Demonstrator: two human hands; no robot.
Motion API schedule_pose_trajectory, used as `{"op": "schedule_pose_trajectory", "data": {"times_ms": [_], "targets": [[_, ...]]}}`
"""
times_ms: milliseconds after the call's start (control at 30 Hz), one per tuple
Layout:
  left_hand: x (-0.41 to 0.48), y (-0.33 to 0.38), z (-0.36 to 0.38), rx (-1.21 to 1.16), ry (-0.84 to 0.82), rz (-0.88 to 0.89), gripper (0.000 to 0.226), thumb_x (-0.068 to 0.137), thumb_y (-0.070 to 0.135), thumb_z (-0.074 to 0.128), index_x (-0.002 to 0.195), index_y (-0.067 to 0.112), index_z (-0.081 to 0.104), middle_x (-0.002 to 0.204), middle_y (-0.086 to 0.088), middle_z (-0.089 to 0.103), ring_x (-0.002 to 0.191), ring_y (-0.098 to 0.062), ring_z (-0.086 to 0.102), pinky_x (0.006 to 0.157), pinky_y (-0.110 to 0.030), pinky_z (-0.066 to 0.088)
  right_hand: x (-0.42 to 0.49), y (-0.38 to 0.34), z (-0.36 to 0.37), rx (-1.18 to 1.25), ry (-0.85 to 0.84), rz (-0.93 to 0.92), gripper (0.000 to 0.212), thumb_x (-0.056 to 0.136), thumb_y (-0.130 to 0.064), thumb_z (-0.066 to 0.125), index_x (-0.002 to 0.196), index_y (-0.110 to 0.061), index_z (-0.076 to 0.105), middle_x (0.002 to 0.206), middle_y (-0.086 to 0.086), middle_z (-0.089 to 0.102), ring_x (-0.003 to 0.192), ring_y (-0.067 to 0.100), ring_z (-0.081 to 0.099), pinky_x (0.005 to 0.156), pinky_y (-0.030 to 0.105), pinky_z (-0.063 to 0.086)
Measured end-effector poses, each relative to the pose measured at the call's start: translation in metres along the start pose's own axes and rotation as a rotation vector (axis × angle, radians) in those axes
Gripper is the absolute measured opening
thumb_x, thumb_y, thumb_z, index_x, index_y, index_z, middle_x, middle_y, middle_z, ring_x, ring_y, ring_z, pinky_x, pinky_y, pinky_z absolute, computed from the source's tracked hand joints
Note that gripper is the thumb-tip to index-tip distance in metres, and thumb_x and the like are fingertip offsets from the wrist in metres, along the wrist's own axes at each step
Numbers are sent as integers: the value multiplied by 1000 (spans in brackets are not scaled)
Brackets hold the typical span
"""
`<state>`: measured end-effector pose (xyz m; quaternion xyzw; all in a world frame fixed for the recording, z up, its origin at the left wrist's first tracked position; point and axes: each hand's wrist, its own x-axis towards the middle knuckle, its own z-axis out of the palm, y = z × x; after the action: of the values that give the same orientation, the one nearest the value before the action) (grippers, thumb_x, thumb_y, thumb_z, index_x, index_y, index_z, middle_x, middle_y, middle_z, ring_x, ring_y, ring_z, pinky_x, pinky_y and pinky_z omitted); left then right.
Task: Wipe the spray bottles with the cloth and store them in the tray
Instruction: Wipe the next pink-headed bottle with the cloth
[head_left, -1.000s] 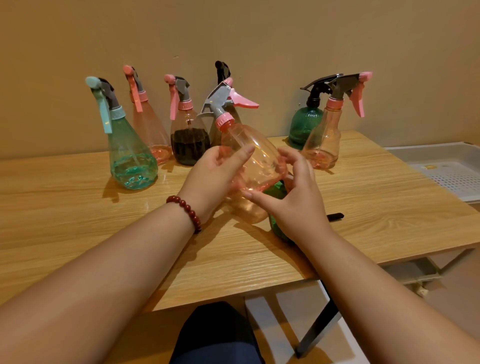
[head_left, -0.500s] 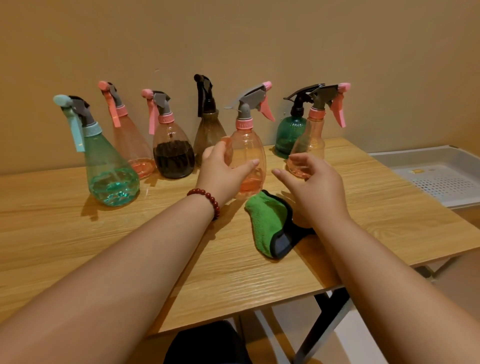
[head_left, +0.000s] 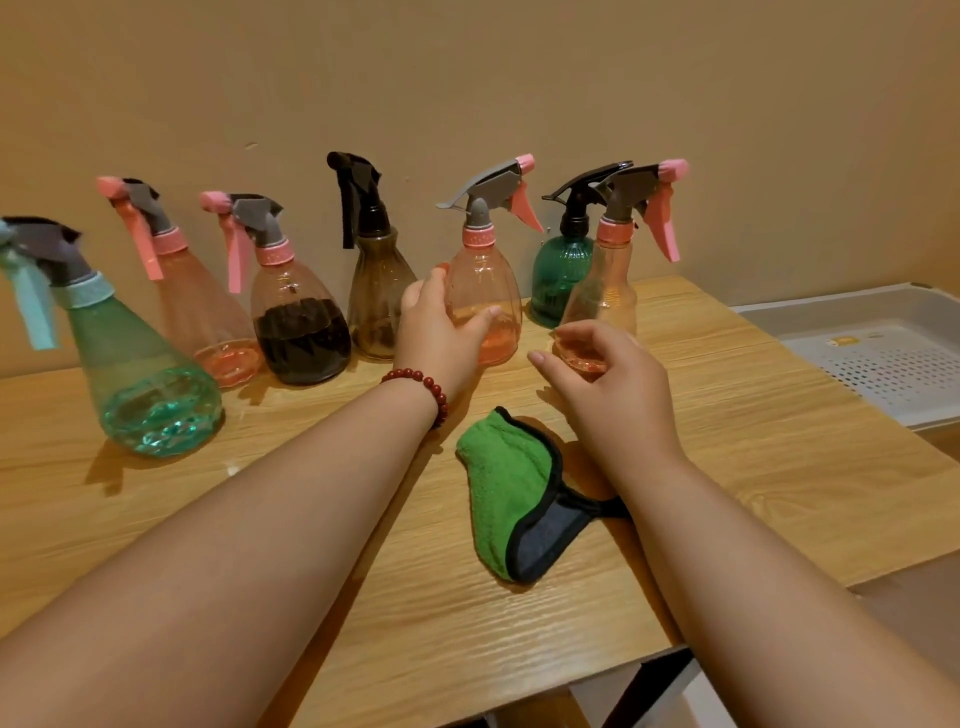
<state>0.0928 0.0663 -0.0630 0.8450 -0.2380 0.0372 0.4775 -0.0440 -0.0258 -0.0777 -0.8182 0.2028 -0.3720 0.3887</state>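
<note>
A pink transparent spray bottle (head_left: 488, 291) with a grey and pink trigger stands upright on the wooden table (head_left: 311, 571), in the back row. My left hand (head_left: 436, 332), with a red bead bracelet at the wrist, wraps around its left side, thumb across the front. My right hand (head_left: 613, 384) hovers just right of it with fingers apart, holding nothing. A green cloth (head_left: 506, 483) with a dark edge lies crumpled on the table below my hands. The white perforated tray (head_left: 883, 364) sits off the table's right end.
Several other spray bottles line the wall: a teal one (head_left: 140, 384), a pink one (head_left: 208, 312), one with dark liquid (head_left: 298, 322), a brown one (head_left: 376, 296), a green one (head_left: 561, 275) and a slim pink one (head_left: 605, 296). The wall stands close behind them.
The pink bottle went from tilted in both hands above the cloth to upright in the row. My right hand has come off it, and the cloth now lies uncovered.
</note>
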Motion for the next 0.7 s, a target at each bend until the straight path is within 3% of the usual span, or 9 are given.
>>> {"op": "schedule_pose_trajectory", "data": {"times_ms": [233,367,500,600,700], "targets": [[15,0,10,51,14,41,67,95,36,62,152,17,31,151,-6,40,136,-21,43,108,-33,38,1,1,10,-56,-119,-66,35,82,-38,74,112,-21,66,105,-11,63,98,2,54,81,12,42],[18,6,15,73,62,58,68,98,30,59,154,14,25,159,-6,29,144,-21,32,114,-32,29,6,6,7,-71,-57,-37,33,83,-37,74,109,-19,67,101,-8,62,94,3,53,75,1,36],[12,8,15,130,82,115,73,98,23,58,157,17,15,165,-4,14,150,-16,16,109,-16,12,12,10,-1,-50,90,89,31,83,-39,73,105,-20,63,105,-6,54,100,11,53,72,6,35],[-2,7,9,143,61,205,67,99,21,57,156,20,21,164,-2,15,149,-14,17,104,-10,9,14,12,-6,-12,222,207,53,80,-40,76,123,-21,52,120,-2,46,118,20,46,88,22,38],[-19,5,2,119,41,247,53,100,20,55,150,20,37,154,-3,35,141,-15,33,108,-19,23,17,9,-5,-6,231,315,84,77,-44,78,145,-23,33,143,3,37,133,22,36,98,32,36]]}}
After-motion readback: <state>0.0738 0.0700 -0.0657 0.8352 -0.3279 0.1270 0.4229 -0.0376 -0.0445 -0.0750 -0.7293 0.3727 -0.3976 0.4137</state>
